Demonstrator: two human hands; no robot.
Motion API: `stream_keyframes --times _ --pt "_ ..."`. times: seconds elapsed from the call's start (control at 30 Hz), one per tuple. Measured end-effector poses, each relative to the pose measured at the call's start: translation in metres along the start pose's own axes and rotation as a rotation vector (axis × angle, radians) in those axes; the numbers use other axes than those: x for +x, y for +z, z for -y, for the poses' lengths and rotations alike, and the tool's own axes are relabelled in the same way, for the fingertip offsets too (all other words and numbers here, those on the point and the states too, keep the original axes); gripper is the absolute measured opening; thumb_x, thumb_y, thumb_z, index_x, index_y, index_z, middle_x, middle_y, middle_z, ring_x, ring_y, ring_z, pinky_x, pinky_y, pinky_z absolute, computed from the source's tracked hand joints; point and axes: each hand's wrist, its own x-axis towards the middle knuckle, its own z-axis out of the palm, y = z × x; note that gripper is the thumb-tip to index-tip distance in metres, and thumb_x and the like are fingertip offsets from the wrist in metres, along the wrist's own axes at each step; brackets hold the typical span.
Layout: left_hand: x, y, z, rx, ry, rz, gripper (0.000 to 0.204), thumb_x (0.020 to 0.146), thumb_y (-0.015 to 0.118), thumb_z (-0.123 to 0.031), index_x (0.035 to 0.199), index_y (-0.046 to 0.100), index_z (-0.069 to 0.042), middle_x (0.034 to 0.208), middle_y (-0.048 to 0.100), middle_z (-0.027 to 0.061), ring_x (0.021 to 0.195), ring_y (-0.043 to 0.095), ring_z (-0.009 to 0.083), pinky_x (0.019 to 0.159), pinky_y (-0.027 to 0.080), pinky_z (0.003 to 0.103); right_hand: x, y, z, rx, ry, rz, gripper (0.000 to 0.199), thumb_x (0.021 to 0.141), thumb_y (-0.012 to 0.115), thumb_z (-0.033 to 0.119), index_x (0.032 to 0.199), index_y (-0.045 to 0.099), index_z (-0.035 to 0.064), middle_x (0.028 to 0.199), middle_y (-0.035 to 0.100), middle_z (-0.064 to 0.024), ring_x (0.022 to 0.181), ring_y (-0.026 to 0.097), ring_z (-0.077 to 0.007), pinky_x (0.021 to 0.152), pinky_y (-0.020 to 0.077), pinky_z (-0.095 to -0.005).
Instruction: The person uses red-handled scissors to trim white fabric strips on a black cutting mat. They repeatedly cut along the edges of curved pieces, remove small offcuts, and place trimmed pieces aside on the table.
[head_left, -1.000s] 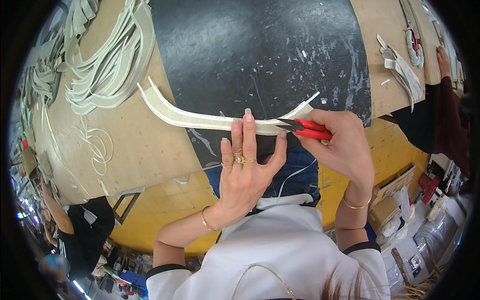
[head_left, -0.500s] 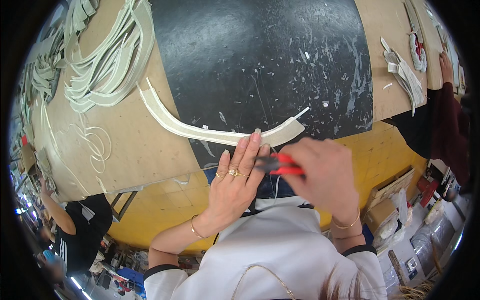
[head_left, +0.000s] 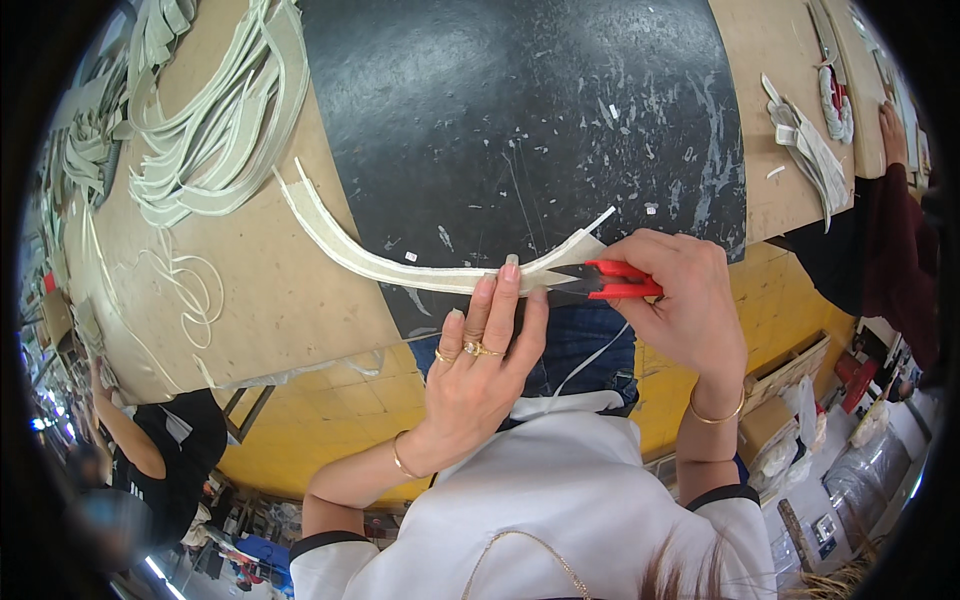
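Observation:
A curved beige fabric strip with white piped edges (head_left: 345, 246) lies along the near edge of a black mat. My left hand (head_left: 480, 350) presses it down with stretched fingertips near its right part, its fingers slightly apart. In my right hand (head_left: 685, 300) is a pair of red-handled thread snips (head_left: 622, 292), with the hand closed around the handles. The snips' dark blades point left, parted, over the strip's right end beside my left fingertips. A narrow white end of piping sticks out past the strip at upper right.
The black mat (head_left: 430, 120) has scattered white scraps and scuffs. A pile of similar curved strips (head_left: 215, 150) lies at left, above loose white cord (head_left: 190, 300). More pieces (head_left: 808, 150) lie at far right. Other people sit at both sides, one in black (head_left: 175, 450) at left.
My right hand has moved right and slightly up. The snips went from beside my left fingers to the strip's right end, which shifted slightly. My left hand stays on the strip.

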Motion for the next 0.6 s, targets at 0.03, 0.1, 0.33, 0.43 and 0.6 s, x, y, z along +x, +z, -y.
stream_keyframes --times 0.03,0.1,0.33,0.43,0.6 --pt "0.001 0.001 -0.001 0.01 -0.003 -0.009 0.037 0.092 0.055 -0.015 0.128 0.062 -0.02 0.148 0.05 0.0121 0.139 0.046 0.0248 0.122 0.015 0.04 0.001 0.0 -0.001 0.005 0.01 -0.003 0.022 0.067 0.076 0.007 0.089 0.072 0.007 0.074 0.065 -0.0048 0.061 0.061 -0.0238 0.06 0.0463 -0.0319" --pt "0.001 0.001 -0.002 0.018 -0.011 -0.011 0.037 0.091 0.055 -0.015 0.128 0.062 -0.021 0.147 0.051 0.0118 0.139 0.046 0.0247 0.121 0.015 0.04 0.002 0.0 -0.002 0.017 0.035 -0.007 0.022 0.067 0.076 0.007 0.089 0.072 0.0069 0.074 0.065 -0.0051 0.062 0.062 -0.0238 0.061 0.047 -0.0319" --pt "0.004 0.002 -0.008 0.091 -0.021 -0.021 0.04 0.091 0.054 -0.013 0.128 0.062 -0.024 0.146 0.051 0.0143 0.137 0.049 0.0285 0.121 0.016 0.041 0.002 0.001 -0.001 -0.018 0.019 -0.001 0.023 0.067 0.077 0.008 0.089 0.072 0.0067 0.074 0.065 -0.0055 0.062 0.062 -0.0241 0.059 0.0475 -0.0318" --pt "0.01 0.001 -0.02 0.123 -0.073 -0.018 0.039 0.091 0.055 -0.015 0.128 0.062 -0.025 0.146 0.051 0.0169 0.135 0.05 0.0326 0.122 0.015 0.042 0.003 0.002 0.002 0.005 0.034 -0.012 0.023 0.067 0.078 0.009 0.09 0.072 0.0064 0.073 0.065 -0.0061 0.062 0.062 -0.025 0.059 0.0477 -0.0326" --pt "0.017 -0.002 -0.034 0.063 -0.169 -0.021 0.039 0.091 0.056 -0.018 0.129 0.062 -0.023 0.147 0.048 0.0198 0.134 0.05 0.0351 0.121 0.016 0.043 0.005 -0.001 0.006 -0.002 0.057 -0.005 0.023 0.068 0.078 0.01 0.091 0.072 0.0062 0.073 0.065 -0.0078 0.063 0.063 -0.0261 0.06 0.0485 -0.0334"
